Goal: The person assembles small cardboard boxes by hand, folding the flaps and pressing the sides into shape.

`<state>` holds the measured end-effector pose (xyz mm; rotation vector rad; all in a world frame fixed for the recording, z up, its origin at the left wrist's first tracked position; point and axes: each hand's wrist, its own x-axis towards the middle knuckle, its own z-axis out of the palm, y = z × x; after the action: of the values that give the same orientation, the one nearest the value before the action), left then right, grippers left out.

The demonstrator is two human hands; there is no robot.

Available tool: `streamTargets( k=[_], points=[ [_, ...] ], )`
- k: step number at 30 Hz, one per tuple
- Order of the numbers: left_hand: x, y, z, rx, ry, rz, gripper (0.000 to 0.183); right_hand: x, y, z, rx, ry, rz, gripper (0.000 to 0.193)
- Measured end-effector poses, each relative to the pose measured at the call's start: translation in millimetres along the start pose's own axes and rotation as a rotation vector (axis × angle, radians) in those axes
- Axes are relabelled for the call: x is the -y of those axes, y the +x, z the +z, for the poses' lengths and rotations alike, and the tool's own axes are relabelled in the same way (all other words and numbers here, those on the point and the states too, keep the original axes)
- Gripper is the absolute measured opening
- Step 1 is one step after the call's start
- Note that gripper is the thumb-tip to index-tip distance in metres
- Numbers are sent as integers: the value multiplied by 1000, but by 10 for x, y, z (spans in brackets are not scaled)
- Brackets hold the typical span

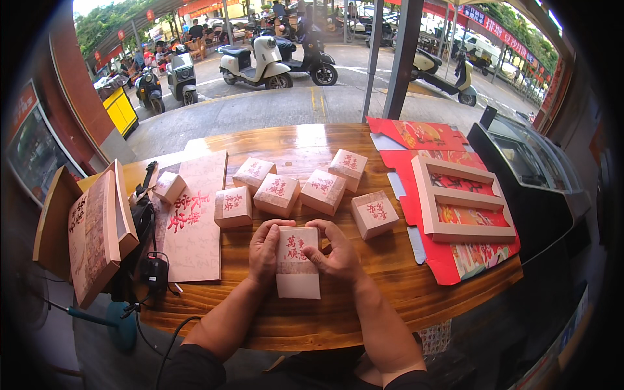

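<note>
Between my two hands is a small pale pink cardboard box (298, 263) with red lettering, its flap hanging toward me at the table's near edge. My left hand (265, 252) grips its left side, fingers curled over the far edge. On the other side my right hand (337, 251) wraps round it, the thumb pressed on the printed face. Just beyond my hands stand several folded small boxes of the same kind, among them one box (233, 207) by my left fingers and another box (375, 215) to the right of my right hand.
A large printed pink board (195, 250) lies at left, with a small box (169, 186) on it. Larger boxes (97, 234), a black bag and a power adapter (155, 270) crowd the left edge. Red packaging (416, 214) with a divided pink tray (468, 232) covers the table's right (390, 286).
</note>
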<state>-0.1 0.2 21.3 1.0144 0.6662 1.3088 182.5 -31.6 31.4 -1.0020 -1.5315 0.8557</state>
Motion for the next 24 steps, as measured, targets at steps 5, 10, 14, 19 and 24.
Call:
streamTargets(
  k=[5, 10, 14, 19, 24],
  points=[
    [76, 7, -94, 77, 10, -4, 27, -11, 0, 10, -42, -41, -3, 34],
    [58, -20, -62, 112, -22, -3, 29, -166, -6, 37, -25, 296, 147, 26],
    [64, -40, 17, 86, 22, 77, 33, -204, 2, -4, -80, 616, 372, 21],
    [144, 11, -110, 299, 271, 281, 56, -30, 52, -87, -173, 823, 474, 23],
    [53, -23, 17, 338, 476, 390, 70, -164, 46, -104, -178, 835, 534, 28]
  ],
)
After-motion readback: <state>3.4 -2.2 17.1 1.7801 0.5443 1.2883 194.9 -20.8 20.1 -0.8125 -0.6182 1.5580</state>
